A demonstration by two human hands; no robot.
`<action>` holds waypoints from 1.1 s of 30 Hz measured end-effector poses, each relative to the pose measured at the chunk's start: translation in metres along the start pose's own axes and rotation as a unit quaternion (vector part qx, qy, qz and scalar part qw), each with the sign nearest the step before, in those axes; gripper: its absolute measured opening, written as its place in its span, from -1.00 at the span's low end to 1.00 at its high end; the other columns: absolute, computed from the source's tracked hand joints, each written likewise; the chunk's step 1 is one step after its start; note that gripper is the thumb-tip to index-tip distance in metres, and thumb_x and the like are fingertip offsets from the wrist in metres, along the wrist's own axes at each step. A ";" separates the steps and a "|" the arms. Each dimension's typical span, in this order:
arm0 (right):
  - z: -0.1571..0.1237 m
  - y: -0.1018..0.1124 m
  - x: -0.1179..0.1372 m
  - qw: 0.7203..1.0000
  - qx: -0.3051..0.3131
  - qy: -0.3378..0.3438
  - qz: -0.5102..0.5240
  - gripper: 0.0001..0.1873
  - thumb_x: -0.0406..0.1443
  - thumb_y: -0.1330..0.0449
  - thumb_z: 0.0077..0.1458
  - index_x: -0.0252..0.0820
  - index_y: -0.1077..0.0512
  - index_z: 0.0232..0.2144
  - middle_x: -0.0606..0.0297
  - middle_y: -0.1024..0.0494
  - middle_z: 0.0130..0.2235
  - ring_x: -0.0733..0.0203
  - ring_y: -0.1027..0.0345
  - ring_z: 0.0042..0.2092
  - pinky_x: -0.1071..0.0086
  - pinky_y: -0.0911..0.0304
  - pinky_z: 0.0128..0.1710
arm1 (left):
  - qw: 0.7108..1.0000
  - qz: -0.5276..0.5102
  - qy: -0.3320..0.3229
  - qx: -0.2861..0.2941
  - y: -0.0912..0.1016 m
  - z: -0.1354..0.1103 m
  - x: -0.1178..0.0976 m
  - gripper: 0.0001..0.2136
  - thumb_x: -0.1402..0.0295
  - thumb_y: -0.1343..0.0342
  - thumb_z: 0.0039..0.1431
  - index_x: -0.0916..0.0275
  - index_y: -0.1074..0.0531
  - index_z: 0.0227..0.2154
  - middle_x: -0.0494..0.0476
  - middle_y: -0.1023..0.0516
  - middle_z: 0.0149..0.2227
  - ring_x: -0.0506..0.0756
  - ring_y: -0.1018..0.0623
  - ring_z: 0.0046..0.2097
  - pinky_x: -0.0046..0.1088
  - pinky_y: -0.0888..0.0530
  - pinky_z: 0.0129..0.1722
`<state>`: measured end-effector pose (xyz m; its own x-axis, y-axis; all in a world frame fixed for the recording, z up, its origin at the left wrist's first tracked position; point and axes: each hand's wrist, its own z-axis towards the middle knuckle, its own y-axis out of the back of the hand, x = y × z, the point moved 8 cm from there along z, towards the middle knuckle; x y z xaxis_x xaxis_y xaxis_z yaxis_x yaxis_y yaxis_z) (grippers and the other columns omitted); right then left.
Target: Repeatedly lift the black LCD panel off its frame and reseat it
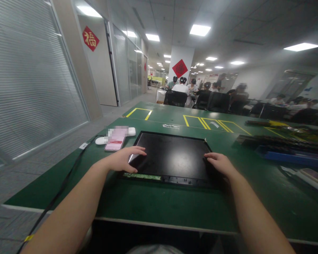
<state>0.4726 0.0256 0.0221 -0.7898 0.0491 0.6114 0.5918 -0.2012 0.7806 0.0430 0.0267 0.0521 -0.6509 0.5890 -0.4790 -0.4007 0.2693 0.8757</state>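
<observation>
A black flat screen panel (175, 155) lies face up on the green table (159, 204). A green circuit strip (142, 176) shows along its near edge, at the left. My left hand (123, 158) rests at the panel's left side, thumb and fingers spread apart, with fingertips over the surface. A bright glossy patch shows between thumb and fingers. At the panel's right edge, my right hand (221, 164) has its fingertips close together on the rim, gripping it. The lower fingers of that hand are hidden.
Left of the panel lie a pink-screened phone (115, 143) and a white device (102, 140); a black cable (69, 176) runs over the table edge. On the right are a blue tray (294, 158) and another phone (316, 178). People sit beyond black chairs (176, 98).
</observation>
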 end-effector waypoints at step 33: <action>0.008 0.017 -0.042 0.982 -0.037 -0.140 -0.119 -0.60 -0.29 -0.13 0.03 -0.18 -0.61 -0.11 0.12 -0.63 -0.11 0.00 -0.49 -0.10 0.27 -0.32 -0.08 | 0.982 0.064 0.113 -0.137 0.012 0.009 0.050 -0.60 0.23 -0.04 0.06 0.28 -0.57 -0.09 0.34 -0.57 0.02 0.31 -0.52 0.07 -0.17 -0.38 0.14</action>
<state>0.5167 0.0278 0.0108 -0.8234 0.3682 0.4319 0.3734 -0.2216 0.9008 0.0114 0.0663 0.0397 -0.8207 0.4125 -0.3952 -0.4456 -0.0291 0.8948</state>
